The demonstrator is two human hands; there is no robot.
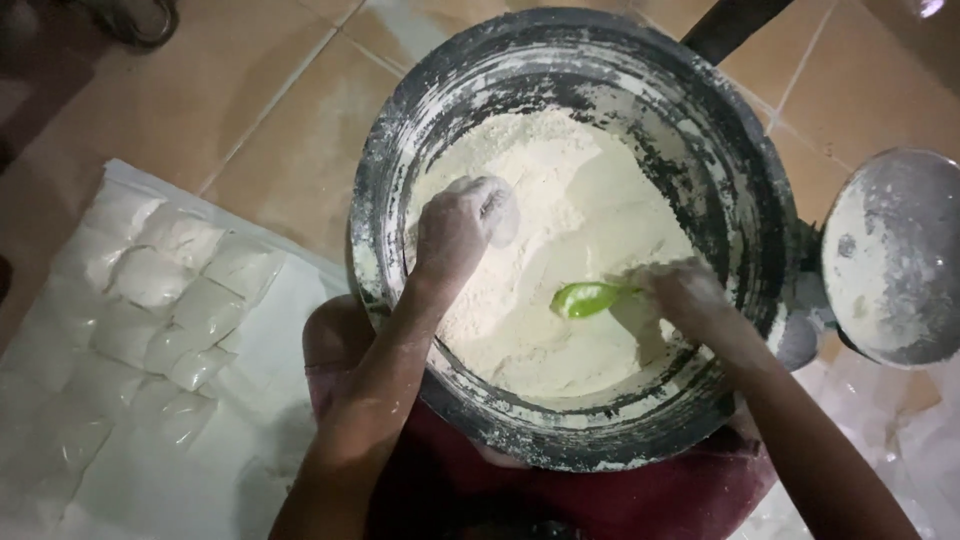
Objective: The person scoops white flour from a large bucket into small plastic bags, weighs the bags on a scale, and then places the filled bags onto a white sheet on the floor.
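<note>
Item, my view: large round dark flour-caked basin of white flour between my knees. Left hand closed around a small flour-filled clear bag; right hand grips a green plastic spoon resting on the flour.

My one view (worn on the head) looks almost straight down, close over the flour tub on the tiled floor.
</note>
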